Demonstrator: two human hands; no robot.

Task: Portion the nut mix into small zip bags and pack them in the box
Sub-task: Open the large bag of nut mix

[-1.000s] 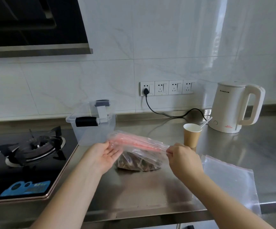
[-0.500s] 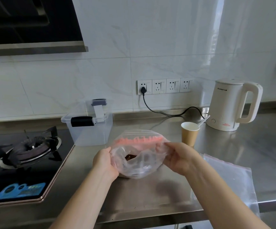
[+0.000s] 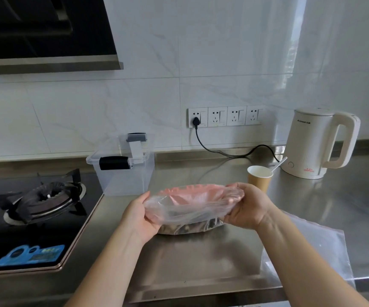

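A clear zip bag (image 3: 190,207) with a pink zip strip sits on the steel counter, its mouth spread wide. Brown nut mix (image 3: 188,228) shows through its bottom. My left hand (image 3: 141,214) grips the bag's left edge and my right hand (image 3: 245,207) grips its right edge, thumbs over the rim. An empty clear zip bag (image 3: 316,249) lies flat at the right, partly under my right forearm. The clear plastic box (image 3: 123,169) with black latches stands open behind the bag on the left.
A gas hob (image 3: 42,200) takes up the left of the counter. A paper cup (image 3: 259,177) with a white spoon stands behind my right hand. A white kettle (image 3: 316,142) is at the back right, its cord running to the wall sockets (image 3: 225,116).
The bag's zip was pulled apart and its mouth opened wide. Both hands shifted to hold the sides, and the opening is now flatter and wider than half a second ago.
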